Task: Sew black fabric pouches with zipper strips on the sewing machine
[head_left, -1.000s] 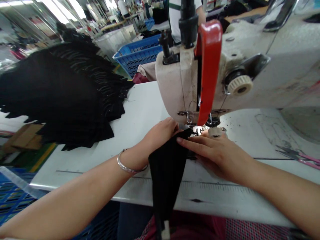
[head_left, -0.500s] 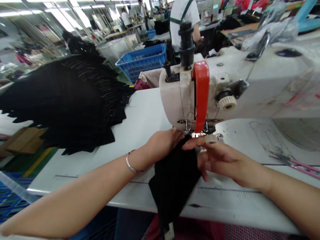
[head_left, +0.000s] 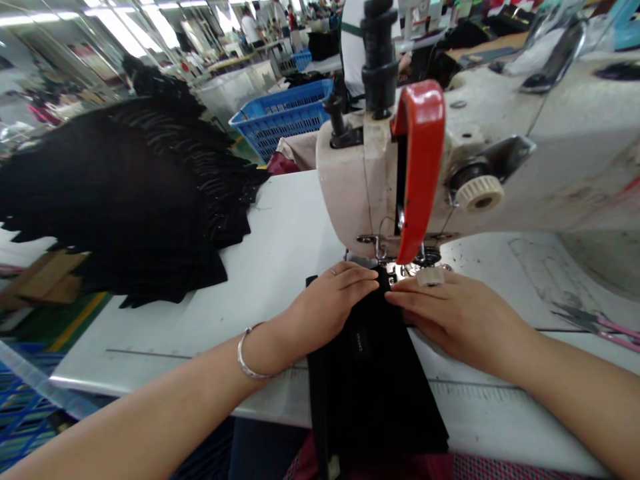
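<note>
Two bare hands work the black cloth at the stitching point of the sewing machine. Left hand (head_left: 325,307): grip open, palm down, fingers together and extended, resting on the upper left part of the black cloth (head_left: 380,393). Right hand (head_left: 457,317): fingertips touch the upper right edge of the cloth; whether the grip pinches it cannot be told, as the thumb is hidden. The two sets of fingertips are near each other but apart.

The cloth has its upper end at the metal foot (head_left: 393,273). Its body runs over the front edge of the counter (head_left: 280,247) toward the person's lap. A small dark label (head_left: 360,342) shows on its upper face. A silver bracelet (head_left: 243,353) encircles the left wrist.

Directly above the hands stands the head of the sewing machine (head_left: 520,160), fitted with a red guard (head_left: 425,173) and a ribbed cream dial (head_left: 480,193). Pink-handled scissors (head_left: 603,325) lie on the counter, right of the right hand. Printed ruler marks run near the counter's front edge.

At the left, a large pile of black pieces (head_left: 125,200) overlaps the counter. Beyond the counter are a blue basket (head_left: 285,113) and another person (head_left: 353,60), partly hidden by the machine.
</note>
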